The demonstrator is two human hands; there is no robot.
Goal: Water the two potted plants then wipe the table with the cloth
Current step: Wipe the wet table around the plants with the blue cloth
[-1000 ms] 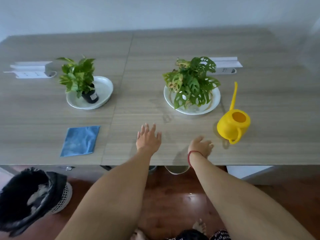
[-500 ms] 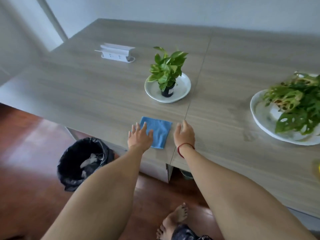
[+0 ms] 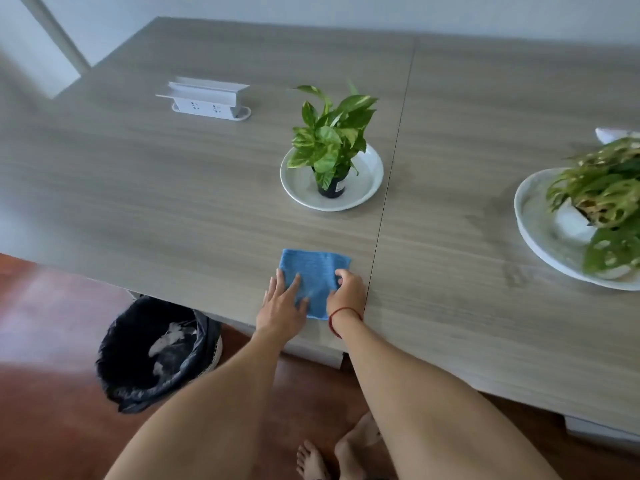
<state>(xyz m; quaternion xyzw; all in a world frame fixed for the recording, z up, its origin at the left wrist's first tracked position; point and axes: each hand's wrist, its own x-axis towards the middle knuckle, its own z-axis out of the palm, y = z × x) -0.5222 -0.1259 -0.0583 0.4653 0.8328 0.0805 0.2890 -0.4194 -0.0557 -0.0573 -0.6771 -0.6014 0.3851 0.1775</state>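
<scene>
We are resting our left hand (image 3: 282, 306) flat, fingers spread, on the cloth (image 3: 313, 275) at the near table (image 3: 173, 188) edge; our right hand (image 3: 348, 289) is pinching its right edge. Beyond, two plants (image 3: 329, 140) (image 3: 602, 188) are standing on plates (image 3: 301, 188) (image 3: 540, 244).

Two potted plants (image 3: 329, 143) (image 3: 602, 199), one cloth (image 3: 313, 275), two hands (image 3: 282, 304) (image 3: 348, 294)

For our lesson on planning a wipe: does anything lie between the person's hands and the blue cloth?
Nothing visible does. The left hand lies flat on the cloth and the right hand curls over its right edge, near the table's front edge.
</scene>
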